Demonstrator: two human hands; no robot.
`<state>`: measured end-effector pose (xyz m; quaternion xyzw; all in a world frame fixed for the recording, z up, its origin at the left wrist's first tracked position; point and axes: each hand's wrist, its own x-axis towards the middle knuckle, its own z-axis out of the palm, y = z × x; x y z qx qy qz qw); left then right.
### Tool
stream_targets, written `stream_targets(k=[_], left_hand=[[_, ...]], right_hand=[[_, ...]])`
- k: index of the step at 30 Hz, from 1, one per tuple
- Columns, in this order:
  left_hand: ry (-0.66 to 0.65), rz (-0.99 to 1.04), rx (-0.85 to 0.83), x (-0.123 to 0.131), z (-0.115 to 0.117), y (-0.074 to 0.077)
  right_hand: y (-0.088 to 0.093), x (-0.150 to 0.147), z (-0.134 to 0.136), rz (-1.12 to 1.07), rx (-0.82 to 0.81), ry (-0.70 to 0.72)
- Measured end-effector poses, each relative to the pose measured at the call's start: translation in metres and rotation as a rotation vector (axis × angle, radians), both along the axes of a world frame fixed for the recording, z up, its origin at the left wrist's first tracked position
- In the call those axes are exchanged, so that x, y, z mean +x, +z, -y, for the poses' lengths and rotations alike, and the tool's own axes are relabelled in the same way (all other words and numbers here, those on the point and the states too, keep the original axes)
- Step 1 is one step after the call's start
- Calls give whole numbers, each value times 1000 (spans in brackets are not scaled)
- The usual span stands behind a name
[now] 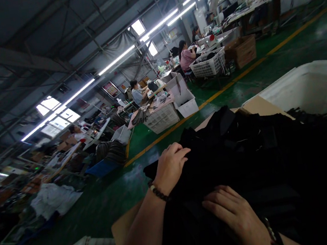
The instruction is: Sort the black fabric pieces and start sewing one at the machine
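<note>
My left hand (171, 164) lay curled over the far-left edge of the heap of black fabric (249, 159), fingers (177, 148) bent down into the cloth and pinching a fold of it; a beaded bracelet (158, 193) sat at that wrist. Just to the right and nearer to me, my right hand (233, 210) pressed flat on the same cloth, fingers spread and closed on nothing that I could see, though the dark folds hid the fingertips. The fabric ran on rightward from both hands, piled over a brown cardboard sheet (261, 106) and touching the white bin (314, 83) beyond it.

The risk, as I judged it, was that only the left hand really held anything. The cloth hung past the cardboard's left edge, above the green floor (112, 191), and a tug from that one pinch could have dragged the loose layers off. In that dim black mass I could also have caught two pieces where I meant one.
</note>
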<state>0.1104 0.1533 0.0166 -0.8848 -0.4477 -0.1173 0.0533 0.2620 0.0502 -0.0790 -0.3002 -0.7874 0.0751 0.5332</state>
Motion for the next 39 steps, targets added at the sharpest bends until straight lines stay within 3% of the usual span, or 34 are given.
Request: stream_targets(k=[3, 6, 11, 14, 19, 21, 25, 29, 32, 39], left_hand=[[-17, 11, 22, 0, -1, -1], [-63, 106, 23, 2, 9, 8], [-245, 172, -354, 6, 47, 36], [-269, 221, -507, 6, 53, 40], [42, 325, -116, 6, 12, 19], [99, 274, -63, 8, -5, 9], [74, 268, -8, 11, -16, 2], [-25, 328, 53, 12, -1, 11], [-73, 339, 40, 12, 9, 16], [-49, 379, -20, 10, 7, 11]], right_hand=[[-1, 0, 0, 10, 10, -43], [-3, 0, 1, -16, 18, -137], [-6, -1, 0, -31, -34, -173], [-5, -2, 0, -20, -59, -101], [0, -3, 2, -82, 11, -87], [-1, -4, 4, -89, 18, -120], [-2, -2, 5, -75, -50, -165], [2, 1, 4, -38, -17, -34], [0, 1, 7, -30, 20, -14], [-11, -1, 17, 10, 2, 54]])
